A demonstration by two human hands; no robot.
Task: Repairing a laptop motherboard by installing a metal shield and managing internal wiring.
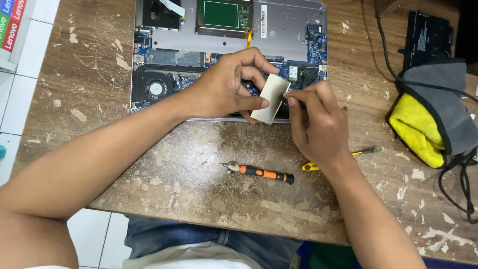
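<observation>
The left hand is pinching a small beige rectangular card between thumb and curled fingers, holding it tilted on edge over the near rim of an opened laptop. The right hand is closing its fingertips on the card's right edge, where a thin dark tool tip seems to be showing between the fingers; what exactly it is gripping there cannot be told.

From the head camera, the laptop is lying base-up with its cover off, showing a round black fan at the left, blue circuit board along the middle, and a green-faced rectangular module at the far edge. A narrow white upright label is sitting on the grey panel beside that module. At the top left corner, a sign strip in red, green and blue is lying slantwise on the white tiles.

On the worn wooden table, an orange-and-black screwdriver is lying near the front edge, and a yellow-handled tool is resting just beside the right wrist. A yellow and grey cloth is heaped at the right, crossed by a black cable, well apart from both hands. Bare tabletop is lying between the laptop's near rim and the screwdriver.
</observation>
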